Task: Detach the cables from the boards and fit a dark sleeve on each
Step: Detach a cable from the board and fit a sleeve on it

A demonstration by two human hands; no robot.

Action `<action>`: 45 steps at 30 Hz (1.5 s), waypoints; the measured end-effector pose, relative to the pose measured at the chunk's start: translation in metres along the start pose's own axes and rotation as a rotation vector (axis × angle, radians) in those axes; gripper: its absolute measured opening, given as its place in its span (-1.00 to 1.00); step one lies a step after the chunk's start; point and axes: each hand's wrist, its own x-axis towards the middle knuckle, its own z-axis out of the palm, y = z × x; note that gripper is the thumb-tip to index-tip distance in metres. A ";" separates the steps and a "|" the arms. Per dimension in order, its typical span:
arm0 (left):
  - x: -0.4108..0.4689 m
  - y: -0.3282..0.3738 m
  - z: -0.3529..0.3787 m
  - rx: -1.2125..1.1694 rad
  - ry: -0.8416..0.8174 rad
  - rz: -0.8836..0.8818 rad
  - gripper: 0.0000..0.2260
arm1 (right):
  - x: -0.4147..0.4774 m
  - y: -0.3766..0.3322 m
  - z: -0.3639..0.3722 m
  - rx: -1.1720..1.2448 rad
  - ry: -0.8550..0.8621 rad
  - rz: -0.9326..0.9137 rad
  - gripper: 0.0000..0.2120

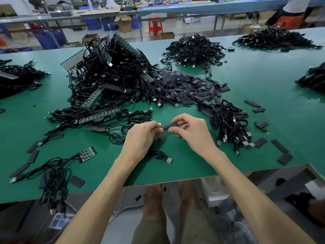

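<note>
Your left hand (142, 136) pinches one cable end (159, 124) and your right hand (192, 132) pinches one dark sleeve (169, 127) over the table (193, 166). Behind lie one board heap (112, 67) and one sleeve heap (184, 85).

A black sleeve (169, 127) lies level, pinched between left hand (140, 136) and right hand (193, 132). A coiled USB cable (161, 155) lies just nearer. Cable-tangled boards (112, 73) are piled far left, with a sleeve heap (186, 87) to their right.

Factory workshop: green workbench (255, 81), cable heaps (195, 48)
</note>
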 end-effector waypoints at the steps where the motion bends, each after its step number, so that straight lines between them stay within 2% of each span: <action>1: 0.000 0.001 0.000 -0.001 0.000 -0.002 -0.89 | 0.000 0.001 -0.001 0.041 0.005 0.018 -0.81; 18: 0.001 -0.006 0.005 -0.057 -0.026 0.032 -0.90 | -0.001 0.006 0.001 0.211 -0.034 0.002 -0.85; 22: 0.001 -0.009 0.005 -0.117 -0.042 0.001 -0.82 | -0.001 0.006 0.001 0.235 -0.043 -0.008 -0.85; 26: 0.001 -0.007 0.005 -0.101 -0.046 -0.003 -0.85 | 0.000 0.006 0.001 0.254 -0.039 -0.007 -0.86; 29: 0.002 -0.005 0.004 -0.060 -0.034 -0.007 -0.88 | 0.001 0.006 0.000 0.293 -0.041 0.005 -0.95; 31: 0.001 -0.004 0.003 -0.042 -0.027 0.002 -0.88 | 0.003 0.008 -0.001 0.321 -0.036 0.026 -0.92; 41: 0.001 -0.004 0.002 -0.069 -0.046 0.116 -0.85 | 0.005 0.011 -0.009 0.350 0.159 0.052 -0.89; 45: 0.004 0.001 -0.002 -0.077 -0.144 0.108 -0.81 | 0.004 0.009 -0.011 0.463 0.198 0.082 -0.81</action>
